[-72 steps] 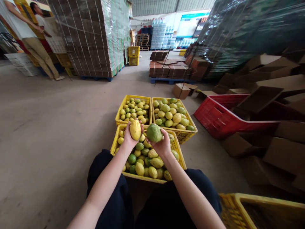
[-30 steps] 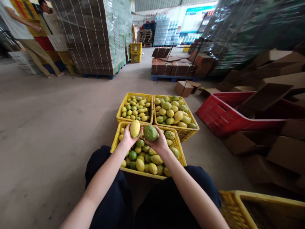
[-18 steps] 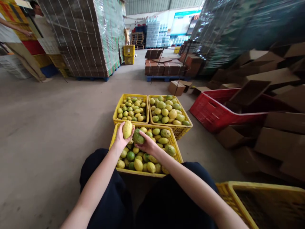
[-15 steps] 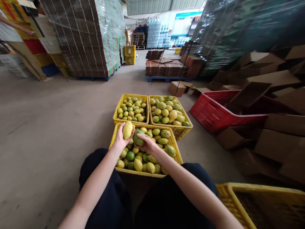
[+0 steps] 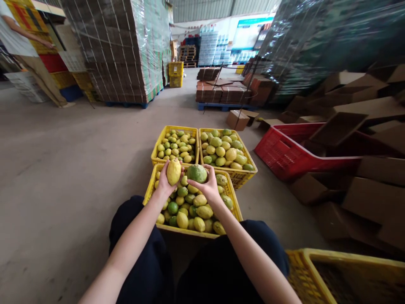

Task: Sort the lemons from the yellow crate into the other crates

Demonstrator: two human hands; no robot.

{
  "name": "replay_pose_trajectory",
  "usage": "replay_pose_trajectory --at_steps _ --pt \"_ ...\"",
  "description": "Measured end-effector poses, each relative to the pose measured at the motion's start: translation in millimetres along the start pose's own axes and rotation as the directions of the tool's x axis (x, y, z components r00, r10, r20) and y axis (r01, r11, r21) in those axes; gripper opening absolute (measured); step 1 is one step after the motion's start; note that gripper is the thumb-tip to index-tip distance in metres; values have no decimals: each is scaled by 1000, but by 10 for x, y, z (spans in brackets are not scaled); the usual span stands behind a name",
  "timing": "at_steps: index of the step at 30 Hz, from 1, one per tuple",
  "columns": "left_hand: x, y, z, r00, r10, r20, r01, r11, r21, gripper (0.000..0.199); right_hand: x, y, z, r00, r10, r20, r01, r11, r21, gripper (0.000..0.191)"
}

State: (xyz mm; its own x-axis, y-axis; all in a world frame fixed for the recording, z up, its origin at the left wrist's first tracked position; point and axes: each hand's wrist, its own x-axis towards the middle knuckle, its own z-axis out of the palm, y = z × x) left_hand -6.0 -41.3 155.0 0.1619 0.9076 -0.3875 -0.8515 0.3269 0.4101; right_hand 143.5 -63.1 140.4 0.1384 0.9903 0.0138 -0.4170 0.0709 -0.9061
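Left grip (image 5: pixel 165 182) holds yellow fruit (image 5: pixel 174 172), right grip (image 5: pixel 211 186) green fruit (image 5: pixel 196 172), two crates (image 5: pixel 239 175) beyond.

Produce warehouse indicated; fruit (image 5: pixel 182 220) kept in yellow crates (image 5: pixel 241 178); tall wrapped stack (image 5: pixel 109 55) borne on blue pallet (image 5: pixel 125 104); wooden pallets (image 5: pixel 187 53) piled beyond.

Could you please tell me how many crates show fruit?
3: the near crate by the knees, with the left crate and right crate side by side beyond it. Other crates may hide some.
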Motion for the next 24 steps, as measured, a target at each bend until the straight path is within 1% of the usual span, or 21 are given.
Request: replay_pose_trajectory --at_steps 4,7,9,11,14,16,18,19,21,24 --pt "7 -20 2 1000 -30 8 30 997 68 37 -62 -88 -26 1000 -26 13 25 999 40 61" --pt "21 -39 -20 999 -39 30 36 994 102 32 -94 -110 -43 998 -49 48 49 999 6 64" --pt "29 -51 -31 998 -45 46 39 993 108 31 -99 -102 -55 997 -41 72 41 999 -6 65" --pt "37 -60 -34 997 -48 63 42 994 97 31 -90 -80 -67 996 24 90 -29 999 44 59" --pt "45 -68 -32 994 -51 101 46 998 49 32 -51 -49 -88 978 172 116 -192 962 194 39" --pt "48 -69 -33 991 -55 123 54 998 10 34 -15 -44 -103 948 284 142 -313 910 272 27" --pt "45 -70 -40 989 -61 133 65 998 -20 35 18 -56 -113 912 381 154 -411 842 351 26" --pt "43 -69 -46 990 -61 131 66 997 -31 35 30 -67 -115 894 421 152 -445 804 395 28" --pt "38 -67 -62 991 -53 125 59 997 -45 36 44 -87 -112 872 472 132 -473 741 477 29" --pt "47 -56 -96 991 -44 125 49 998 -39 36 55 -90 -110 859 501 109 -476 701 532 24"
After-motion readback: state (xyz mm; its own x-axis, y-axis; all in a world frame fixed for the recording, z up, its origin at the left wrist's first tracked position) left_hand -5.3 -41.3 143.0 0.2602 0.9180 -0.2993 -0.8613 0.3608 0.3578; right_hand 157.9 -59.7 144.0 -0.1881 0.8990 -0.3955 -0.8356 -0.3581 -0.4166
